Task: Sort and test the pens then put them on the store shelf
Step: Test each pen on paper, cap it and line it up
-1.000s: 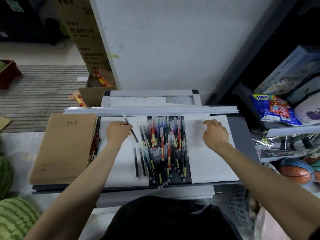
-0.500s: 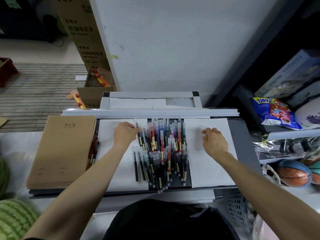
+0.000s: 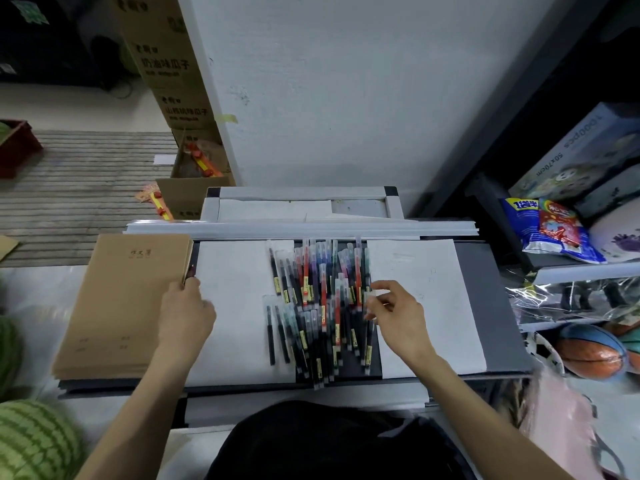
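Note:
A pile of several clear-capped pens (image 3: pixel 322 306) with black, red, blue and green ink lies on the grey shelf board (image 3: pixel 485 289), between a left white sheet (image 3: pixel 232 306) and a right white sheet (image 3: pixel 433 306). Three black pens (image 3: pixel 277 334) lie apart on the left sheet's right edge. My left hand (image 3: pixel 187 310) is at the gap between the left sheet and a brown notebook stack (image 3: pixel 121 306), its curled fingers pinching a dark pen (image 3: pixel 190 271). My right hand (image 3: pixel 394 313) is at the pile's right edge and pinches a blurred clear-capped pen (image 3: pixel 372 295).
Shelves on the right hold a snack bag (image 3: pixel 550 230), a puzzle box (image 3: pixel 581 150) and a basketball (image 3: pixel 592 355). Watermelons (image 3: pixel 34 441) sit at the lower left. Cardboard boxes (image 3: pixel 187 195) stand on the floor behind. A white wall rises behind the board.
My left hand left the pile's top left and moved left to the notebook edge. My right hand came off the right sheet and moved left to the pile.

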`<action>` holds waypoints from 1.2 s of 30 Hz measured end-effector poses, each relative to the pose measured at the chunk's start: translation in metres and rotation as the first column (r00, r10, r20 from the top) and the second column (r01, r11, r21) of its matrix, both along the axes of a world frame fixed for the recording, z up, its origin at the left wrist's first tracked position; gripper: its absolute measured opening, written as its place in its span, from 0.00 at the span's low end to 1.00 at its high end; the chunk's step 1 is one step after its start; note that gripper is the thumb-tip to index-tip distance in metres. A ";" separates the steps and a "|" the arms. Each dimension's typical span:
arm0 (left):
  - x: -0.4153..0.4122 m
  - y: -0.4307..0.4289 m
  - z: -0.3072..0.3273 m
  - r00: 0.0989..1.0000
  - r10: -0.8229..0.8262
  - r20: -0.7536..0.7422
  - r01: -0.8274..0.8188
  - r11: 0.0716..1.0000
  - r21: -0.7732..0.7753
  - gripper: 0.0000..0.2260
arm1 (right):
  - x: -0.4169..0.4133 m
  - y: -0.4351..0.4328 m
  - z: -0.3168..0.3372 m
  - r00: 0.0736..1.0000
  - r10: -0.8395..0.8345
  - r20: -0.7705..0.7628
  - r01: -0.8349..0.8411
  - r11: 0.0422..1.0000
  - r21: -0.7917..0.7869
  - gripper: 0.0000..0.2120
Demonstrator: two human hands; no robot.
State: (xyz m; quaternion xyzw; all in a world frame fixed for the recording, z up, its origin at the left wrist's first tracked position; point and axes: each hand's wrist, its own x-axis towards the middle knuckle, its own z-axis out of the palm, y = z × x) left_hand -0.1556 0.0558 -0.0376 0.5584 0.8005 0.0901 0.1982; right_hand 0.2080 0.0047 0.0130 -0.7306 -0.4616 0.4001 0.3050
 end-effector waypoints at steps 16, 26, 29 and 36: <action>0.012 -0.033 0.017 0.992 0.076 0.096 -0.081 0.996 0.047 0.06 | -0.040 -0.019 0.030 0.938 0.039 -0.345 -0.062 0.996 -0.058 0.14; 0.085 -0.085 0.090 0.708 -0.132 0.694 0.111 0.991 0.075 0.09 | -0.057 -0.024 0.068 0.569 -0.220 -0.792 0.158 0.975 -0.157 0.16; 0.104 -0.102 0.113 0.586 -0.164 0.794 0.167 0.983 0.079 0.13 | -0.063 -0.027 0.080 0.510 -0.212 -0.834 0.162 0.975 -0.150 0.13; 0.116 -0.114 0.129 0.534 -0.188 0.824 0.188 0.977 0.101 0.13 | -0.071 -0.038 0.095 0.527 -0.167 -0.833 0.118 0.985 -0.123 0.12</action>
